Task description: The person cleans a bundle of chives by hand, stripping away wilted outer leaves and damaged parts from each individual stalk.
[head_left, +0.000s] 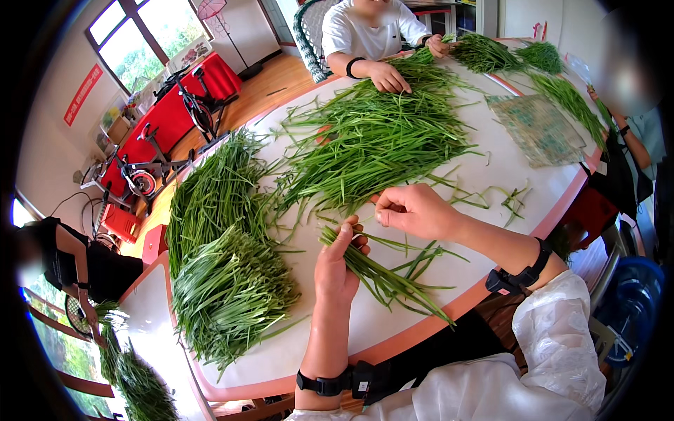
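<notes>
My left hand (pixel 337 263) is closed round a small bunch of garlic chives (pixel 390 281). The bunch slants down to the right over the near table edge, with several loose blades fanning out. To its upper right, my right hand (pixel 418 210) is held in a pinch beside the near side of a big loose heap of chives (pixel 375 140). Whatever lies between those fingertips is too small or hidden to make out. Left of my hands lie a neat stack of chives with evened ends (pixel 228 295) and a longer pile (pixel 214 189) behind it.
The white table (pixel 351 330) has a pink rim. Across it a person in a white shirt (pixel 372 35) has both hands at the heap. A patterned mat (pixel 537 130) and more chive bunches (pixel 484 52) lie at the right. Other people work at both sides. A blue bucket (pixel 632 309) stands lower right.
</notes>
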